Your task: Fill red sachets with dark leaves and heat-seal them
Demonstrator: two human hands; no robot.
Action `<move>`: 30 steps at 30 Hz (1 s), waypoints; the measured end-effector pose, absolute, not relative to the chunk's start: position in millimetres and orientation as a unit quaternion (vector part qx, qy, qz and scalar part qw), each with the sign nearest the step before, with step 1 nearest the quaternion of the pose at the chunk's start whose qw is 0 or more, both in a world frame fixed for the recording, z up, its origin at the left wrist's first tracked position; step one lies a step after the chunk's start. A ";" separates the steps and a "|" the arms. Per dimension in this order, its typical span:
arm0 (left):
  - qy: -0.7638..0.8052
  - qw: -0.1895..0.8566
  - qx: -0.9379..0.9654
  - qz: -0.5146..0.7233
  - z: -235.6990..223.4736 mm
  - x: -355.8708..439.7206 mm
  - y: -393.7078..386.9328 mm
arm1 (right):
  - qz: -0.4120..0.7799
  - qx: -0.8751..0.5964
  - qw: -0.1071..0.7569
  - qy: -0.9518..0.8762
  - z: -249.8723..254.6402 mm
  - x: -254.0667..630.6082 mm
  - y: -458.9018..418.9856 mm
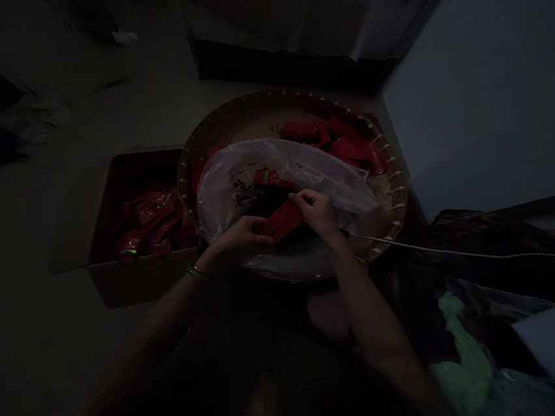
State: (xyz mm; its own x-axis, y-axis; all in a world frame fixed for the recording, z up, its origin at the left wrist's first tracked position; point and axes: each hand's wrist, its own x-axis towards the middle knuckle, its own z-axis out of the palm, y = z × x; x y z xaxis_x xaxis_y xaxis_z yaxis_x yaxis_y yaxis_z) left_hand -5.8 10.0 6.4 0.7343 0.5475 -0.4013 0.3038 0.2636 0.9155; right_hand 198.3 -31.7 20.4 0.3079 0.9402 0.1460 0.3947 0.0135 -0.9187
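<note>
Red packet: the red packet slants between the two hands, above a dark shape whose nature the dim light hides.
Left hand: the left hand grasps the packet's lower end between thumb and fingers.
Right hand: the right hand pinches its upper end, fingertips curled in.
Weight and feel: likely light, with thin, flexible walls that would crease under a hard squeeze; whether it is filled or sealed cannot be told.
Surface: probably smooth foil or film, a little slippery, so flat finger pads should serve better than nails.
Where to hold: the end edges look best, one per hand, sparing the middle from pressure; if an end is open, keeping it raised would guard against spilling.
Under the hands: a clear plastic sheet, soft and apt to snag, lies in the woven tray, with dark crumbs just beyond the left hand.
Beyond the hands: loose red packets lie on the tray's far side.
Left of the left hand: a cardboard box holds a heap of packets.
Right of the right hand: a pale cable runs outward.
</note>
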 end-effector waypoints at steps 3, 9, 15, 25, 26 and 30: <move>0.368 0.729 0.557 0.154 2.6 -7.0 12.0 | 0.339 -0.631 0.506 -0.480 19.7 199.7 -33.4; 0.343 0.694 0.333 0.538 8.6 -18.5 29.1 | 0.426 -0.620 0.500 -0.429 10.3 204.8 -36.1; 0.362 0.732 0.317 0.483 6.7 -11.1 35.7 | 0.284 -0.712 0.365 -0.528 -2.7 215.4 -28.7; 0.412 0.752 0.324 0.399 -0.7 -4.3 31.4 | 0.189 -0.742 0.136 -0.628 -23.1 205.5 62.0; 0.413 0.753 0.326 0.395 -0.3 -4.7 31.3 | 0.182 -0.741 0.134 -0.632 -25.4 204.2 66.6; 0.412 0.757 0.339 0.377 -2.8 -3.9 32.1 | 0.154 -0.705 0.129 -0.680 -33.1 204.6 67.9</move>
